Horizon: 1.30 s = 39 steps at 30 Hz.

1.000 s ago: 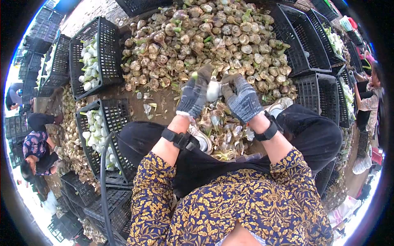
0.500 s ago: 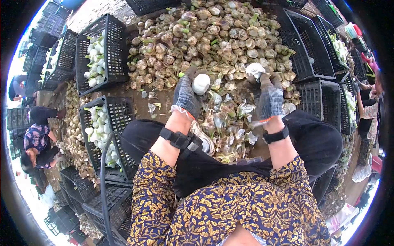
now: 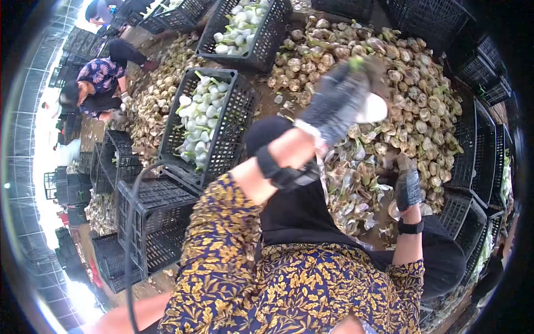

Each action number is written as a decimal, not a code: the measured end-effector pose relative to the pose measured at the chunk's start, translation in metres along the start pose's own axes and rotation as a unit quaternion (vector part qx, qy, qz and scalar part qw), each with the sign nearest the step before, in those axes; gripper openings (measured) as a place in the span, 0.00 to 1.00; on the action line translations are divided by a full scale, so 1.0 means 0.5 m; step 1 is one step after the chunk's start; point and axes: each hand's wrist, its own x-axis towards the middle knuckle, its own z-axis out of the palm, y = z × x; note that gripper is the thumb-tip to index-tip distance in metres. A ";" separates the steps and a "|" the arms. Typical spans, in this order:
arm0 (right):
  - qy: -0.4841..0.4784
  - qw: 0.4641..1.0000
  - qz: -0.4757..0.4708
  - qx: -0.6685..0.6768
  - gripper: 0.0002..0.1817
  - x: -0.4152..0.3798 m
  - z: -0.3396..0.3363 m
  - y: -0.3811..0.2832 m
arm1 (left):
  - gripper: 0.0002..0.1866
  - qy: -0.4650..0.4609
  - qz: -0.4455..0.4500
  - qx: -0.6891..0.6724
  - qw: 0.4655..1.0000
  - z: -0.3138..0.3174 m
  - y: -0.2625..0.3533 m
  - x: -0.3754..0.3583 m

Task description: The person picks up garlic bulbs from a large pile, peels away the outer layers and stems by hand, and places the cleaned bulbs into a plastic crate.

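Observation:
My left hand [image 3: 336, 106], in a grey knitted glove and smeared by motion, is closed around a white peeled garlic bulb [image 3: 371, 109] with a green stem end above. It is raised over the near edge of a heap of unpeeled garlic [image 3: 417, 106]. Lower on the right, my gloved right hand [image 3: 409, 186] is beside the heap and the loose garlic skins [image 3: 356, 192]. Its fingers point away from me and blend into the background, so what they hold, if anything, cannot be made out. To the left stands a black crate [image 3: 232, 131] of peeled white garlic.
Another black crate [image 3: 270, 42] of peeled garlic stands farther back. Stacked black crates [image 3: 161, 222] are at my left, with a dark curved bar [image 3: 130, 245] in front. More crates [image 3: 473, 150] line the right. A person [image 3: 103, 80] crouches by another garlic heap at left.
The view has turned to the left. My left hand, with the peeled bulb, has reached farther out and up. The white thing at my right hand is no longer visible.

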 end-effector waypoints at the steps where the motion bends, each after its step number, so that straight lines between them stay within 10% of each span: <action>1: 0.020 1.000 0.017 0.014 0.19 -0.005 0.005 0.009 | 0.16 -0.012 0.047 0.040 0.998 -0.035 0.030 -0.013; 3: 0.013 0.999 0.022 -0.023 0.19 0.011 -0.004 0.044 | 0.17 0.059 0.091 0.131 0.985 -0.099 0.093 -0.043; 5: -0.015 0.937 -0.167 -0.308 0.19 0.018 -0.044 0.097 | 0.17 0.127 0.044 0.196 0.971 -0.245 0.126 -0.084; 6: 0.039 0.948 -0.016 -0.315 0.17 0.017 -0.026 0.055 | 0.17 0.184 0.039 0.235 0.954 -0.292 0.138 -0.081; 8: -0.011 0.876 -0.134 -0.463 0.17 -0.007 -0.004 0.022 | 0.17 0.279 0.078 0.341 0.894 -0.367 0.182 -0.111; 9: 0.009 0.893 -0.031 -0.448 0.17 -0.002 0.001 0.011 | 0.17 0.319 0.097 0.388 0.859 -0.397 0.200 -0.111; 10: -0.025 0.790 -0.109 -0.603 0.16 -0.009 -0.007 0.001 | 0.17 0.360 0.117 0.436 0.816 -0.417 0.214 -0.117; 11: -0.007 0.824 -0.185 -0.535 0.14 0.010 -0.038 0.057 | 0.16 0.390 0.139 0.486 0.769 -0.435 0.221 -0.123; 12: 0.023 0.926 0.049 -0.375 0.13 0.002 0.002 0.006 | 0.16 0.404 0.160 0.521 0.734 -0.439 0.225 -0.113; 13: -0.014 0.770 -0.240 -0.591 0.14 0.026 -0.044 0.061 | 0.16 0.393 0.180 0.560 0.707 -0.438 0.217 -0.103; 15: 0.023 0.951 -0.009 -0.308 0.16 0.028 -0.017 0.016 | 0.16 0.271 0.273 0.653 0.652 -0.427 0.165 -0.077; 16: 0.034 0.951 -0.007 -0.307 0.16 0.045 -0.037 0.018 | 0.16 0.342 0.164 0.323 0.867 -0.238 0.131 -0.030; 17: 0.008 0.891 -0.087 -0.445 0.14 0.071 -0.059 0.030 | 0.16 0.289 0.132 0.183 0.930 -0.140 0.107 -0.008; 18: -0.019 0.805 -0.162 -0.571 0.13 0.097 -0.077 0.034 | 0.20 0.152 0.128 0.472 0.859 -0.089 0.075 0.006; 20: 0.051 0.882 -0.066 -0.464 0.16 0.149 -0.098 0.034 | 0.20 0.146 0.005 0.094 0.985 -0.006 -0.010 0.044; 24: 0.172 0.762 -0.116 -0.614 0.25 0.238 -0.104 -0.017 | 0.19 0.003 -0.129 0.089 0.988 0.052 -0.180 0.059; 26: 0.185 0.702 -0.134 -0.674 0.30 0.313 -0.118 -0.026 | 0.13 0.147 -0.218 -0.047 0.964 0.090 -0.239 0.040; 30: 0.189 0.559 -0.156 -0.792 0.27 0.454 -0.133 -0.016 | 0.19 0.140 -0.337 0.076 0.928 0.054 -0.271 0.032; 37: 0.147 0.561 -0.075 -0.811 0.15 0.520 -0.163 -0.042 | 0.18 0.090 -0.310 0.056 0.945 0.059 -0.283 0.043; 39: 0.239 0.649 -0.283 -0.664 0.17 0.486 -0.179 -0.046 | 0.17 0.096 -0.312 0.038 0.944 0.061 -0.286 0.047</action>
